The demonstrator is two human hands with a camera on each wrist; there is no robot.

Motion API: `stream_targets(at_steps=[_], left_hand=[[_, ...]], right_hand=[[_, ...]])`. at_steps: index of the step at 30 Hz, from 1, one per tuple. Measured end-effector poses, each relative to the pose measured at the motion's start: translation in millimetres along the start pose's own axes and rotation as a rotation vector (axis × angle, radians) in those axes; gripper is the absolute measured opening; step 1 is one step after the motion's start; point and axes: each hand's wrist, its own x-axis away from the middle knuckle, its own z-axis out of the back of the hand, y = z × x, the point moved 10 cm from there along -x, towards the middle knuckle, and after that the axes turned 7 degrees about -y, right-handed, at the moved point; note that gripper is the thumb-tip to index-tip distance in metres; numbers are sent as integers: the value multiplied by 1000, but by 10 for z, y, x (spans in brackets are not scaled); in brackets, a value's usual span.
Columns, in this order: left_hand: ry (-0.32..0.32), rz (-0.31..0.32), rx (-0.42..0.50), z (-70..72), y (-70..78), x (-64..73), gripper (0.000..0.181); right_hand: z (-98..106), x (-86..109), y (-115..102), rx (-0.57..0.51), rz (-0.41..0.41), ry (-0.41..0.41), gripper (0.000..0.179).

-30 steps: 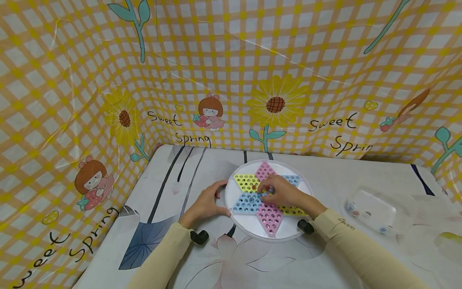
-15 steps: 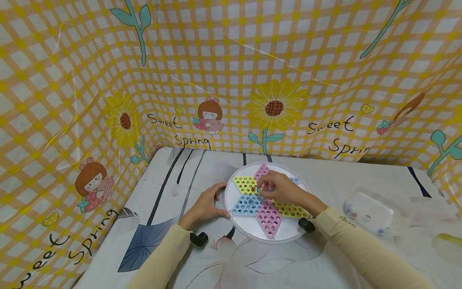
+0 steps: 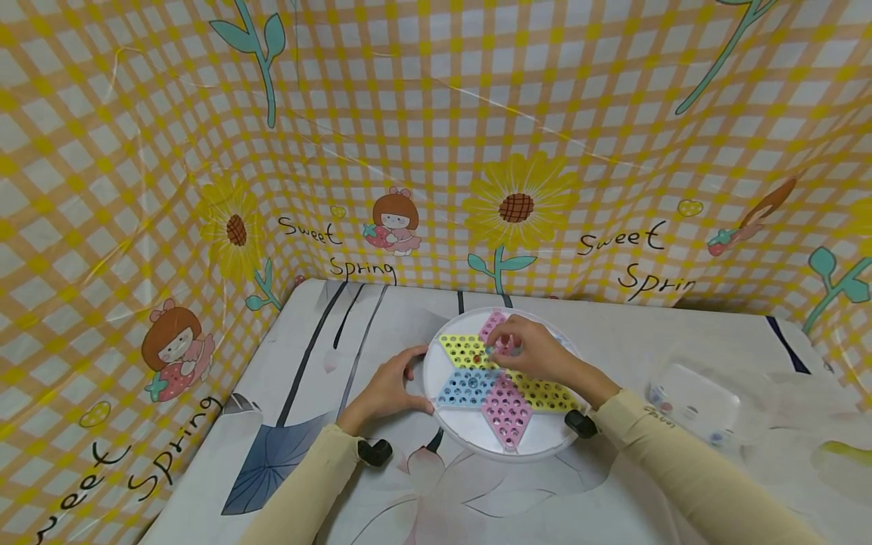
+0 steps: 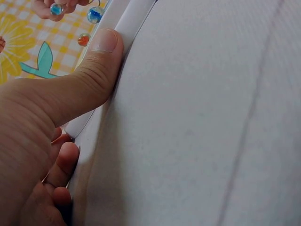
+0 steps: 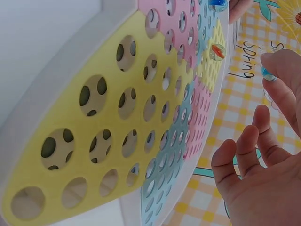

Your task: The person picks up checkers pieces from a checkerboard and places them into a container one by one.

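Note:
A round white Chinese checkers board (image 3: 450,431) with pink, yellow and blue perforated points lies on the table. My left hand (image 3: 390,390) touches its left rim, thumb and fingers spread along the edge; the thumb (image 4: 96,70) lies against the rim in the left wrist view. Over the board's far middle, my right hand (image 3: 534,352) pinches a clear blue marble (image 5: 268,74) between thumb and forefinger, its other fingers loosely bent. An orange-red marble (image 5: 217,52) sits in the yellow point. Another blue marble (image 3: 473,383) rests in the near-left blue point.
A clear plastic container (image 3: 705,397) with several marbles stands right of the board. Behind the table hangs a yellow checked cloth (image 3: 436,151). A floral cloth (image 3: 381,492) covers the table.
My right hand has risen a little and moved away from me over the board, with the blue marble at its fingertips. The left hand stays at the rim.

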Motion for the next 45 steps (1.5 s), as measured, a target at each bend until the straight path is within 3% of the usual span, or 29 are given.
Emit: stream_targets(at_steps=[18,28,45], left_hand=[[-6,10,-5,-9,16,9,106],[-7,5,9,-27,4,18,106],[0,-9,19,-1,34,26,105]], right_hand=[[199,157,60,-5,3,88,20],[511,435,120,44,4,177,17],[1025,1068,431,160,-103,294,18]])
